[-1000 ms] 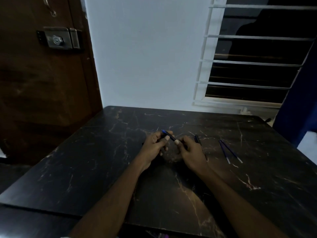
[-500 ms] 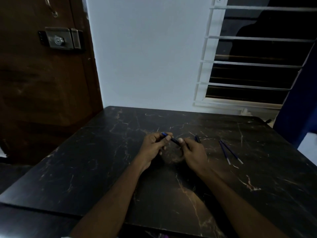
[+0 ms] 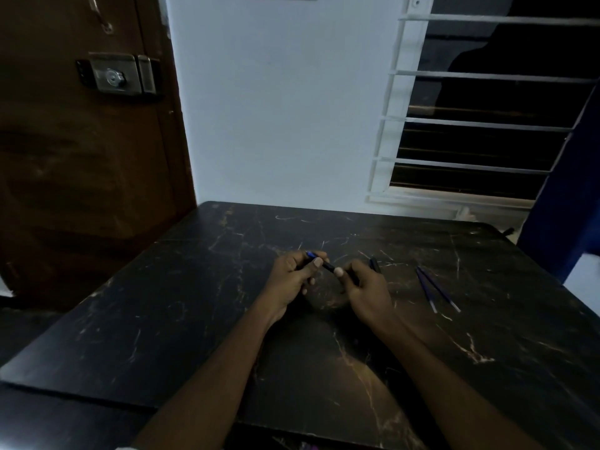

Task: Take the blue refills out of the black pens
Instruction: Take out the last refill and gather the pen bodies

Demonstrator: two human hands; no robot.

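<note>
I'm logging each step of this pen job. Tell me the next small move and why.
Probably pull the two hands apart to separate the pen. The left hand and right hand each grip an end of one black pen, with blue showing at its left end. Two blue refills already lie on the table, right of the hands.

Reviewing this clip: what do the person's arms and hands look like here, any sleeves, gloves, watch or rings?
Both forearms are bare along all of their visible length; no sleeves show. The left hand and right hand wear no gloves. No watch, bracelet or ring is visible, though the dim light could hide something small. Fingernails look short and pale. A bit of light fabric shows at the bottom edge by the left arm; what it is cannot be told.
</note>
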